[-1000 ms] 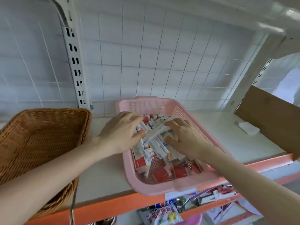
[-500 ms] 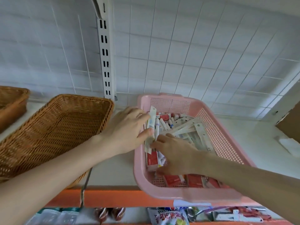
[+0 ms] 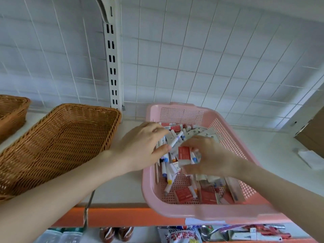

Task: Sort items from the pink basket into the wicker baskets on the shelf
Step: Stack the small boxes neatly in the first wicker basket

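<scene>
Picking was the step in hand: our left hand (image 3: 140,148) pinched a white marker (image 3: 176,141), our right hand (image 3: 210,156) gripped a red box (image 3: 184,152), both over the pink basket (image 3: 192,213). The next move, we judged, required carrying them to the wicker basket (image 3: 52,151) left of our left hand.

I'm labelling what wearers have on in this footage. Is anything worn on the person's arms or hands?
Nothing shows. Both forearms are bare to the frame edge: no sleeves, watch or bracelet. The left grip and right grip are ungloved hands, with no ring visible, though motion blur softens the fingers.
</scene>
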{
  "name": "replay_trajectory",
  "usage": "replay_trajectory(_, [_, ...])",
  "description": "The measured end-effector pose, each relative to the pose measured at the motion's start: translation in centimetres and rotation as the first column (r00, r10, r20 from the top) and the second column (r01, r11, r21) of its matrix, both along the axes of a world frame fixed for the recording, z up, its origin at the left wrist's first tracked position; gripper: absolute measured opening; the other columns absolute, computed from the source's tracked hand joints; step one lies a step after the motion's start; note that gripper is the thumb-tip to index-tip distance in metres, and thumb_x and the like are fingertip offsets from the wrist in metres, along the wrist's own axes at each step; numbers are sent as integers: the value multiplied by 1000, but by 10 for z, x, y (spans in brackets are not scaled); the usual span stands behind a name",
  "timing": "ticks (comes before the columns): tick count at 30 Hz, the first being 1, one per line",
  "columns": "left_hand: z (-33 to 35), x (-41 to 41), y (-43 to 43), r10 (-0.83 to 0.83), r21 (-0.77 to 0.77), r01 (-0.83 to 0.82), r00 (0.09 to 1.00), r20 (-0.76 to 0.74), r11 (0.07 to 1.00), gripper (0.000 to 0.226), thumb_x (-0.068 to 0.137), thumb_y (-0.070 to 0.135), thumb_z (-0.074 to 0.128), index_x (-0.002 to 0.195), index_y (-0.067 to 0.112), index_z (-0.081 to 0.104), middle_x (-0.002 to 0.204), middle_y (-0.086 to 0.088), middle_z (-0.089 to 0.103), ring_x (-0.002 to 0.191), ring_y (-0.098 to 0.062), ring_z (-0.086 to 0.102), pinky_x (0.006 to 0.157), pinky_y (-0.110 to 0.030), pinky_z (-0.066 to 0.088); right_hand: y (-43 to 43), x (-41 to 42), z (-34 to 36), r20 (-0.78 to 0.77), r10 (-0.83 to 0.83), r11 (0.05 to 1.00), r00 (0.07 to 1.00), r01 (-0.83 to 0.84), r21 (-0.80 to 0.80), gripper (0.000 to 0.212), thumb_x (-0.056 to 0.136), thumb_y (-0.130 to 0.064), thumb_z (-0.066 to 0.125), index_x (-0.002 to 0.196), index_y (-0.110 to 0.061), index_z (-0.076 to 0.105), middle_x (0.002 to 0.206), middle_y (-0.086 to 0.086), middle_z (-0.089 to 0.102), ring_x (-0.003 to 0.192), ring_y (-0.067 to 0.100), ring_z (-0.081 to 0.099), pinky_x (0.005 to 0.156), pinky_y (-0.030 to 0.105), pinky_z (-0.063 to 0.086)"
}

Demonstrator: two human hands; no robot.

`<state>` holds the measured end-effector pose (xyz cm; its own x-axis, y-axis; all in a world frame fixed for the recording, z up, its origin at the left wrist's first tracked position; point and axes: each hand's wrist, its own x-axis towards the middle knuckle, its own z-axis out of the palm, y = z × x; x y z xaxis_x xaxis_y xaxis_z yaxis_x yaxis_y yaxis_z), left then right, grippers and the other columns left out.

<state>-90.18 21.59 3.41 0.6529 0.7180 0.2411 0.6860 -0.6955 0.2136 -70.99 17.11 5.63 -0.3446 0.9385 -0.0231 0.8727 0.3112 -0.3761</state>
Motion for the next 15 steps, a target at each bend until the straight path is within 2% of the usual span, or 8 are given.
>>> replay_trajectory(2, [1,6,0,-100,62,95,990,96,994,64,87,55,33,133,14,49,132,-2,52,123,-18,46,99,-23,32,0,12,6,-224,-124,987,967,97,-128,26,65,-28,79,74,-21,56,75,-3,52,73,15,50,69,30,42])
replay_trajectory(4, [-5,11,2,-219,189,186,961,167,964,56,83,48,43,126,13,53,118,-6,61,111,-18,54,91,-27,39,-2,21,11,-431,-139,970,892,36,-239,38,58,-35,79,59,-11,50,61,-1,38,60,12,38,58,25,32])
replay_trajectory(5, [-8,14,4,-275,232,231,944,181,945,53,83,45,46,126,16,50,116,-6,61,109,-15,52,91,-26,41,-3,25,11,-495,-136,962,858,-4,-272,47,54,-42,81,58,-8,50,58,3,36,59,12,36,59,22,30])
replay_trajectory(7, [-9,20,5,-389,289,320,894,222,902,50,82,40,51,126,20,45,115,-5,60,108,-12,48,95,-24,40,-5,29,11,-562,-144,949,814,-47,-312,69,45,-62,81,67,-1,59,61,14,42,63,14,42,64,24,35])
replay_trajectory(9, [-6,29,4,-476,361,371,839,265,855,45,81,33,57,122,17,48,107,-6,62,101,-13,50,92,-22,39,-6,29,11,-595,-147,942,790,-71,-327,58,39,-70,77,63,-18,66,56,-2,48,59,8,46,63,22,39])
replay_trajectory(11, [-3,35,4,-522,416,381,797,305,825,36,82,27,60,115,13,56,96,-6,64,91,-13,52,86,-20,41,-8,25,12,-596,-132,943,792,-85,-321,49,39,-73,74,57,-28,66,54,-14,50,56,1,49,61,18,40])
replay_trajectory(13, [0,38,3,-522,392,378,762,382,839,27,84,23,60,106,9,63,90,-5,65,85,-11,54,81,-17,43,-7,22,12,-599,-136,951,789,-65,-302,50,39,-77,71,59,-31,68,57,-14,56,60,0,53,63,21,42])
replay_trajectory(15, [3,38,1,-447,266,359,737,508,895,24,82,24,61,99,8,66,87,4,63,81,-5,55,75,-13,45,-8,23,12,-645,-159,953,748,-55,-298,56,39,-77,72,67,-29,70,65,-10,61,67,4,56,67,25,45])
